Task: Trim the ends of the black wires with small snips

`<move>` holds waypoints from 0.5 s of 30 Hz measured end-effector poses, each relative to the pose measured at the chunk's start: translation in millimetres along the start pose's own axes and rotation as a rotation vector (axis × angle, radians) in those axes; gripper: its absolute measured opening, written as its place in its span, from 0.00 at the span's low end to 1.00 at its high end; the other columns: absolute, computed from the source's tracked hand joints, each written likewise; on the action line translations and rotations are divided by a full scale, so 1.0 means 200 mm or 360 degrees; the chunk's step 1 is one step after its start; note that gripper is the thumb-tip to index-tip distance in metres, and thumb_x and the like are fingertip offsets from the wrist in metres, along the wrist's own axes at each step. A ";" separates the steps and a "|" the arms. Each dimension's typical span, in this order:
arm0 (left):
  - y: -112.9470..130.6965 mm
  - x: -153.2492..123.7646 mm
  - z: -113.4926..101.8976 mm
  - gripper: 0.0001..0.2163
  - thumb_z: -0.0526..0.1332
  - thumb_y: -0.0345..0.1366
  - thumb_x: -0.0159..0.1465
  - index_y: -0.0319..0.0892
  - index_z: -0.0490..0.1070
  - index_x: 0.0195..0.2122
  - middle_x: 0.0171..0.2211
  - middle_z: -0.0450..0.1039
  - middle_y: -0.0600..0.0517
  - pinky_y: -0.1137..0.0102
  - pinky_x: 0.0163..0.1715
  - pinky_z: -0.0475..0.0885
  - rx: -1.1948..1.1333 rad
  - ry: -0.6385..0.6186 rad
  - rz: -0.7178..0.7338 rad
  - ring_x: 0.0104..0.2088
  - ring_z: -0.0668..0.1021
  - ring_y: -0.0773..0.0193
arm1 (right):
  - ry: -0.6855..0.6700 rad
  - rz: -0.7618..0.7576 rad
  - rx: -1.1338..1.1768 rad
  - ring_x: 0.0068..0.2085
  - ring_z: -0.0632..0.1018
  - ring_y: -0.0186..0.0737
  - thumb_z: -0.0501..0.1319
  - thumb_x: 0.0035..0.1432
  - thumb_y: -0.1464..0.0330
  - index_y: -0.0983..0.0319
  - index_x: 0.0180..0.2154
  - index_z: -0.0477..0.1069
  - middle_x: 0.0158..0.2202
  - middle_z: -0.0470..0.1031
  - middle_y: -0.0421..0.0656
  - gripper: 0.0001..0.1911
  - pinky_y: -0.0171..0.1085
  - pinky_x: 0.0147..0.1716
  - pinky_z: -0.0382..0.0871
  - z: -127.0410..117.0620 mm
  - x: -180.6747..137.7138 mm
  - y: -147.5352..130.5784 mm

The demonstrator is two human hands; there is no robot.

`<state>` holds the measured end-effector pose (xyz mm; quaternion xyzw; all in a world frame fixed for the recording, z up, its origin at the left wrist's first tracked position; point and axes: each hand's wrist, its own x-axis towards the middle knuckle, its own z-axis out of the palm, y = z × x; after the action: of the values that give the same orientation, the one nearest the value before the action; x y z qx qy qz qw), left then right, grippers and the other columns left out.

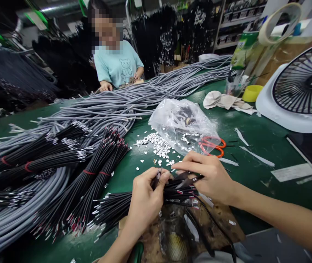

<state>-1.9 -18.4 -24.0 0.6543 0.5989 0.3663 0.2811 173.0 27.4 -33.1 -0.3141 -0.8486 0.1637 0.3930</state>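
My left hand point(148, 190) is closed, thumb and forefinger pinching the end of a thin black cable point(157, 179). Right beside it, my right hand point(212, 177) grips dark scissors point(185, 180), whose blades point left toward the pinched end. Under both hands lies a bundle of black cables point(117, 204) with white-tipped ends on the left. A loose black cable curves down from below my right hand. Small silvery-white pieces point(160, 144) are scattered on the green table just beyond my fingers. My palms hide part of the bundle and the scissors' handles.
Black cable bundles point(90, 175) with red ties and long grey cables point(112, 98) cover the left and back. A clear plastic bag point(183, 120) lies near orange-handled scissors point(213, 146). A white fan point(304, 87) stands right. A worn brown board point(216, 223) lies below. Another person sits across the table.
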 end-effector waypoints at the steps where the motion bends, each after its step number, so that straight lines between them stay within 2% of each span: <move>1: 0.00 0.00 0.00 0.11 0.54 0.37 0.62 0.39 0.70 0.25 0.21 0.68 0.54 0.76 0.25 0.61 -0.0006 -0.0028 0.0001 0.24 0.69 0.69 | 0.0014 -0.0072 0.0023 0.29 0.72 0.34 0.55 0.53 0.76 0.62 0.39 0.73 0.32 0.72 0.43 0.13 0.32 0.25 0.63 0.01 0.00 0.00; 4: 0.01 0.00 -0.01 0.12 0.53 0.37 0.62 0.38 0.69 0.24 0.20 0.67 0.54 0.76 0.25 0.61 -0.0031 -0.0090 -0.0009 0.23 0.69 0.69 | 0.0075 -0.0187 0.0096 0.29 0.72 0.34 0.54 0.51 0.79 0.64 0.37 0.73 0.30 0.71 0.44 0.13 0.32 0.24 0.63 0.03 0.00 0.01; 8: 0.01 0.01 -0.02 0.14 0.52 0.38 0.62 0.38 0.67 0.22 0.19 0.67 0.54 0.76 0.24 0.60 -0.0109 -0.0156 -0.0035 0.22 0.68 0.69 | 0.0112 -0.0198 0.0279 0.29 0.71 0.33 0.56 0.51 0.79 0.63 0.38 0.72 0.30 0.70 0.43 0.12 0.32 0.26 0.64 0.05 0.01 0.02; 12: 0.01 0.01 -0.01 0.14 0.53 0.39 0.61 0.38 0.67 0.21 0.19 0.67 0.53 0.76 0.22 0.60 -0.0203 -0.0185 -0.0086 0.22 0.68 0.69 | 0.0085 -0.0069 0.0370 0.28 0.69 0.33 0.57 0.50 0.77 0.64 0.34 0.70 0.28 0.66 0.41 0.08 0.32 0.26 0.62 0.07 0.01 0.00; 15: 0.01 0.01 0.00 0.10 0.57 0.39 0.58 0.37 0.70 0.26 0.21 0.69 0.53 0.76 0.20 0.62 -0.0424 -0.0156 -0.0206 0.21 0.68 0.69 | 0.0041 0.0127 0.0420 0.28 0.67 0.32 0.57 0.49 0.77 0.64 0.31 0.69 0.27 0.65 0.40 0.06 0.32 0.26 0.60 0.08 0.01 -0.03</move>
<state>-1.7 -16.6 -22.1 0.5883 0.5715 0.3914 0.4172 157.9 23.9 -38.8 -0.2952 -0.8014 0.2853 0.4350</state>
